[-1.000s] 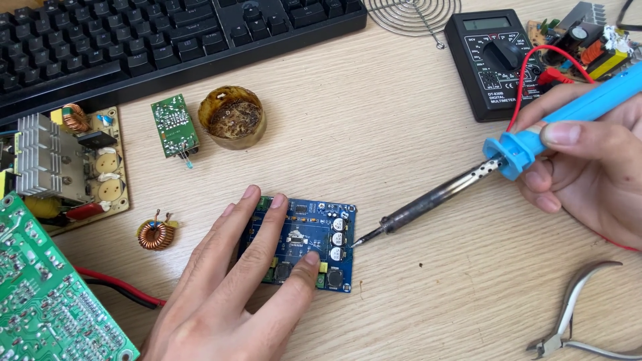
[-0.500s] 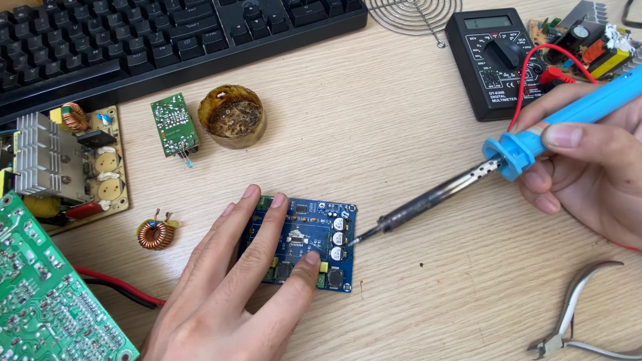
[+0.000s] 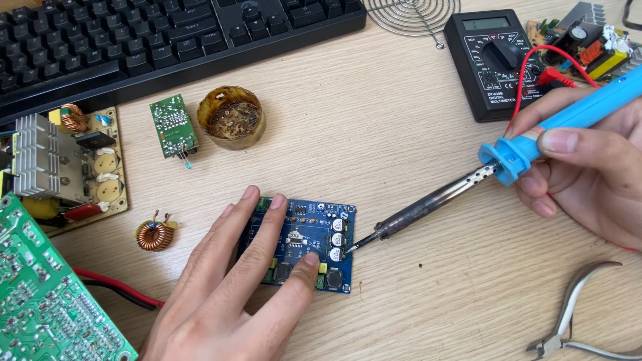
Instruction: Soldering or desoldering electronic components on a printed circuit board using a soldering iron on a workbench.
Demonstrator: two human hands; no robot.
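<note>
While the small blue circuit board (image 3: 314, 234) lies flat on the wooden desk (image 3: 401, 134), left hand (image 3: 227, 294) spreads fingers across it, pinning it. Right hand (image 3: 588, 167) closed around blue-handled soldering iron (image 3: 468, 187), tip at board's right edge beside round capacitors. Better: brace wrist, keep thumb away from tip. Cutters (image 3: 575, 314) nearby.

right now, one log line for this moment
left hand: pressing blue circuit board | right hand: holding blue-handled soldering iron | tip: at board's right edge

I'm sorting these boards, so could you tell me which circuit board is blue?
The blue board under the left hand; the others are green or tan.
</note>
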